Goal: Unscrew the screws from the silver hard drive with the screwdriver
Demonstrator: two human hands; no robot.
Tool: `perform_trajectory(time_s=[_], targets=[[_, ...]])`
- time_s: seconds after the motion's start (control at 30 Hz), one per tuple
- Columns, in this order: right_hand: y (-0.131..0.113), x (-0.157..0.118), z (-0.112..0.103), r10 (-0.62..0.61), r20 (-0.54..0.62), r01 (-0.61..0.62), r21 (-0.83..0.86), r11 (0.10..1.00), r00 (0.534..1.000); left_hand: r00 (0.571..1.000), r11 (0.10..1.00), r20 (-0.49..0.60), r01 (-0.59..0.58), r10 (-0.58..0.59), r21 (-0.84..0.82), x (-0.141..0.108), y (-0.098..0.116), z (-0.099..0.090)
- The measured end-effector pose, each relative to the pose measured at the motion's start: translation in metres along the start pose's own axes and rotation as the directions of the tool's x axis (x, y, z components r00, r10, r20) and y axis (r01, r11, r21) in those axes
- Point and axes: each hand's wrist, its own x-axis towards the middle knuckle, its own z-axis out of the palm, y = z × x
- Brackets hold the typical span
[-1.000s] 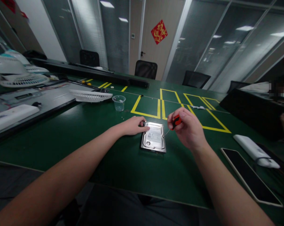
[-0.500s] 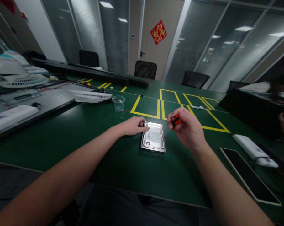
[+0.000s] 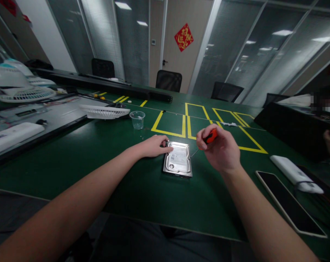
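1. While the fingers of the right hand (image 3: pixel 222 151) curl round the orange-and-black screwdriver (image 3: pixel 210 136), gripping it by its handle, the tip appears to meet the right edge of a hard drive (image 3: pixel 178 161).
2. The left hand (image 3: pixel 153 146) bends its fingers over the upper left corner, thumb on top: a steadying hold, I'd say.
3. Between them, the drive lies flat on the green table (image 3: pixel 143 196).
4. Its metal cover (image 3: pixel 181 154) is still on, so the work looks unfinished, at least at that edge.
5. Tiny bits (image 3: pixel 142 138) lie near the clear cup (image 3: pixel 138 120), perhaps screws already out; too small to tell.
6. Farther right rests a phone (image 3: pixel 290 203).
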Motion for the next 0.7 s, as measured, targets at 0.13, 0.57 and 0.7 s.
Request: perform_trajectory(time_s=[0.13,0.57,0.7], targets=[[-0.0016,0.0003,-0.0005,0.021,-0.002,-0.021,0.012,1.000,1.000,1.000,1.000,-0.009,-0.012,0.012,-0.002,0.0006,0.0004,0.0013],[0.0008,-0.0009,-0.0003,-0.032,-0.007,0.032,-0.053,0.998,0.999,1.000,1.000,0.001,0.008,-0.008,0.008,-0.0007,0.0024,-0.0008],[0.0014,-0.0001,-0.0004,-0.038,-0.015,0.037,-0.050,0.998,0.999,1.000,1.000,0.005,0.013,-0.013,0.012,-0.0006,0.0026,-0.0009]])
